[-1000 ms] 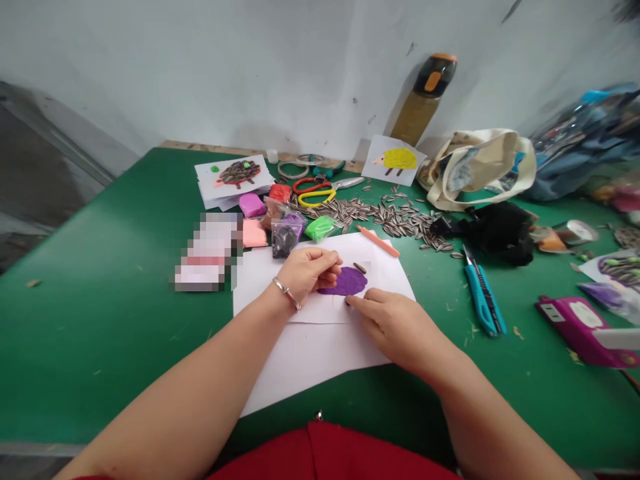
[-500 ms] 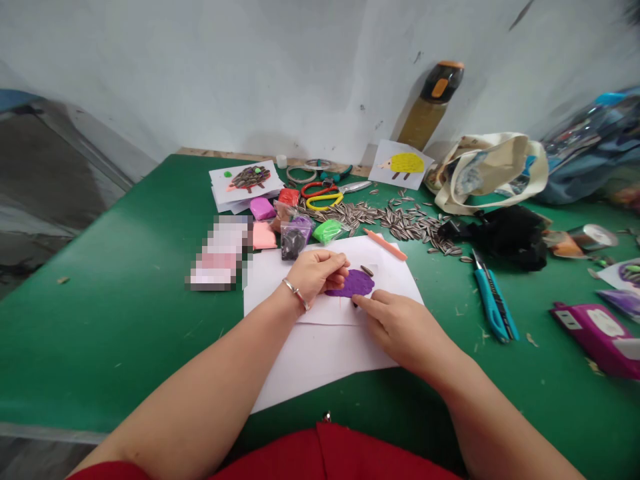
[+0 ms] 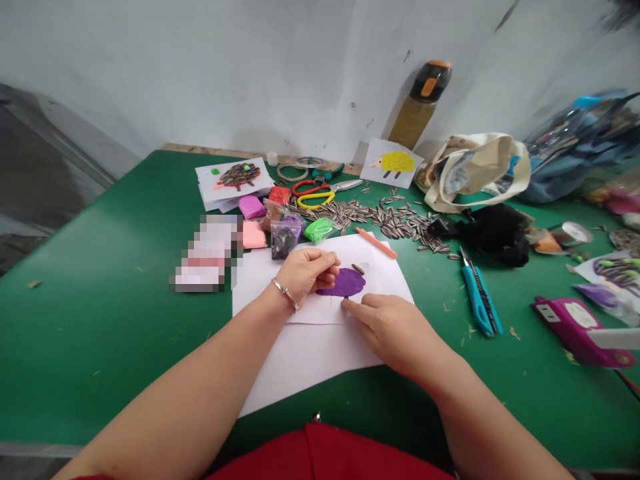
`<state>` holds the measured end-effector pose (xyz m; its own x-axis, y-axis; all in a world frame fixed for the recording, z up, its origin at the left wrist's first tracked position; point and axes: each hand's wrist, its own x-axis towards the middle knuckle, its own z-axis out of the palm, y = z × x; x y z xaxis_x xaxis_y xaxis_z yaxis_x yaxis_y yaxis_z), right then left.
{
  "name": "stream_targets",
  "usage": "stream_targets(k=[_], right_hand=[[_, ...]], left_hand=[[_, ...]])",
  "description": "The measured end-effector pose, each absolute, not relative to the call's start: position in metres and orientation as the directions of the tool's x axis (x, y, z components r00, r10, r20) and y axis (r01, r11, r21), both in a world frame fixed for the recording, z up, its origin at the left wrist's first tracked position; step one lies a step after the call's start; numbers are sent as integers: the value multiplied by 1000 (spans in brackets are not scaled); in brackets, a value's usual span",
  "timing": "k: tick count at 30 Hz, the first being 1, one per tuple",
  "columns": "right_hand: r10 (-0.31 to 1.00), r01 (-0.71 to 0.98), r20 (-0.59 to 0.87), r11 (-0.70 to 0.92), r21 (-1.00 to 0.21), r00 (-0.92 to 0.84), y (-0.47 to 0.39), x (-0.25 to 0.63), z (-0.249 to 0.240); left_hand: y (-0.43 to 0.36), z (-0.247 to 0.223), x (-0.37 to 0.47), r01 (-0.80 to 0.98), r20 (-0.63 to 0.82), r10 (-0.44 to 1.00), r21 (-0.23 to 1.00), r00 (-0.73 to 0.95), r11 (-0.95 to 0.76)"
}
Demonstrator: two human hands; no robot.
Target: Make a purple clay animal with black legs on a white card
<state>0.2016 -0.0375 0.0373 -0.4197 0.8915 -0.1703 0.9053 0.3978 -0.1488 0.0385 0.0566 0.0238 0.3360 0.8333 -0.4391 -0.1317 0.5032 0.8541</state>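
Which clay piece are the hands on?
The flat purple clay on the white paper, between left hand and right hand. The pink, red and green lumps lie farther back, untouched.

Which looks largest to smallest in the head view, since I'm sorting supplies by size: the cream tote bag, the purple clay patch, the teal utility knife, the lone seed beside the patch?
1. cream tote bag
2. teal utility knife and purple clay patch: too close to rank
3. lone seed
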Motion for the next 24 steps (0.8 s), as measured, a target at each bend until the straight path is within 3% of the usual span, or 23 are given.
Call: stream_targets(k=[24], right_hand=[[866, 877, -141, 472, -88, -480, -53, 198, 38]], left_hand=[[57, 23, 38, -135, -444, 831, 851, 334, 508]])
